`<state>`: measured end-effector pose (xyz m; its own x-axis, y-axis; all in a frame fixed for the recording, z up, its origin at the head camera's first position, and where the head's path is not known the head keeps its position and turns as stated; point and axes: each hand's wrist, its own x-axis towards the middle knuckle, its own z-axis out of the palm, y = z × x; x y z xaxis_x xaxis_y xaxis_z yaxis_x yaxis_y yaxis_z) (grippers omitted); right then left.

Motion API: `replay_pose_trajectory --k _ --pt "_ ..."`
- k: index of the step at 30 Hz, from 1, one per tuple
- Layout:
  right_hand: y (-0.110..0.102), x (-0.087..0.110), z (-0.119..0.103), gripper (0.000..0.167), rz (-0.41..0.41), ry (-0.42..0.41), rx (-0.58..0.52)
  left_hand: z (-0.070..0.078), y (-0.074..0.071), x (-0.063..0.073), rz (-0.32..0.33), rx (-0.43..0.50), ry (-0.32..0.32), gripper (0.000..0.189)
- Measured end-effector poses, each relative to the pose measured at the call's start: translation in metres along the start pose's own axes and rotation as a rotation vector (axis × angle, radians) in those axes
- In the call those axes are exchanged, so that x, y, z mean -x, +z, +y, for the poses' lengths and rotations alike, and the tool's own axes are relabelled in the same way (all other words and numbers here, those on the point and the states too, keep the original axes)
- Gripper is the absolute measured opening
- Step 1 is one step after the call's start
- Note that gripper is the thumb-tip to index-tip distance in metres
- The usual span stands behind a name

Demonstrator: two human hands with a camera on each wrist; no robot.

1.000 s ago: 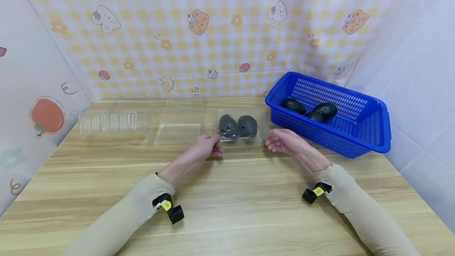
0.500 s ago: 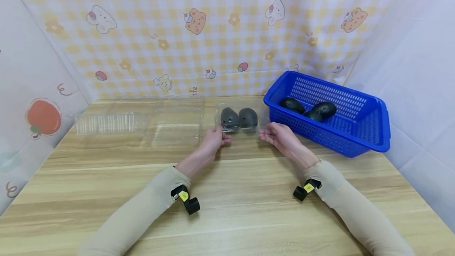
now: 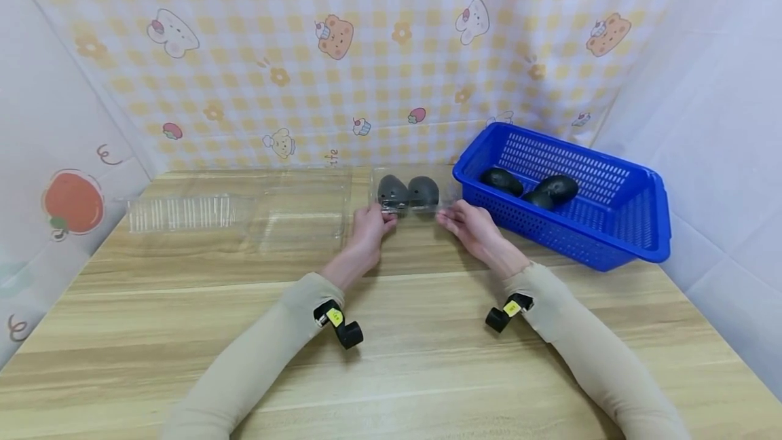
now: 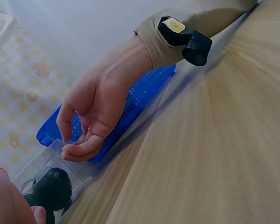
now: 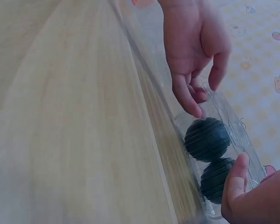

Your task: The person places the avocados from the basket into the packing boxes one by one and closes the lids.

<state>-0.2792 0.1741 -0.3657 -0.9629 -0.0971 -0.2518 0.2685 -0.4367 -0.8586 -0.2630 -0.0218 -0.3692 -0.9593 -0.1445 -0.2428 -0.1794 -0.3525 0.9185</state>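
Observation:
A clear plastic clamshell box (image 3: 451,185) stands toward the back of the table with two dark avocados (image 3: 423,192) inside, side by side under the clear plastic. My left hand (image 3: 368,233) pinches its near left corner. At the near right corner, my right hand (image 3: 473,226) holds the edge between thumb and fingers. In the left wrist view the right hand (image 4: 95,105) has its thumb and fingertips right at the box's rim. Ridged plastic covers the avocados (image 5: 207,140) in the right wrist view, and the left hand's fingers (image 5: 189,100) touch the box's end.
A blue perforated basket (image 3: 656,223) stands at the right, close beside the box, with dark avocados (image 3: 559,189) in it. Further clear plastic clamshells (image 3: 299,223) lie open at the left. A checked curtain (image 3: 397,66) hangs along the table's back edge.
Both hands have moved toward the curtain, and the box with the avocados has slid back with them. The right hand has also shifted left, in to the box's near corner.

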Motion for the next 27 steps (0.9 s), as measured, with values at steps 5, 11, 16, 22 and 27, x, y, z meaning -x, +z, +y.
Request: replay_pose_trajectory --k 5,11,16,22,27 --pt "0.007 -0.009 0.003 0.01 0.042 -0.014 -0.052 0.0 0.005 -0.009 0.077 0.048 0.039 0.024" --pt "0.013 -0.022 0.003 0.012 0.102 -0.034 -0.071 0.002 0.011 -0.019 0.128 0.063 0.064 0.018" --pt "0.019 -0.032 0.005 0.014 0.148 -0.035 -0.122 0.002 0.014 -0.026 0.158 0.076 0.089 0.019" --pt "0.027 -0.04 0.007 0.015 0.198 -0.037 -0.143 0.003 0.014 -0.034 0.166 0.083 0.083 0.024" --pt "0.03 -0.044 0.008 0.03 0.221 -0.041 -0.181 0.006 0.013 -0.039 0.129 0.13 0.059 0.032"
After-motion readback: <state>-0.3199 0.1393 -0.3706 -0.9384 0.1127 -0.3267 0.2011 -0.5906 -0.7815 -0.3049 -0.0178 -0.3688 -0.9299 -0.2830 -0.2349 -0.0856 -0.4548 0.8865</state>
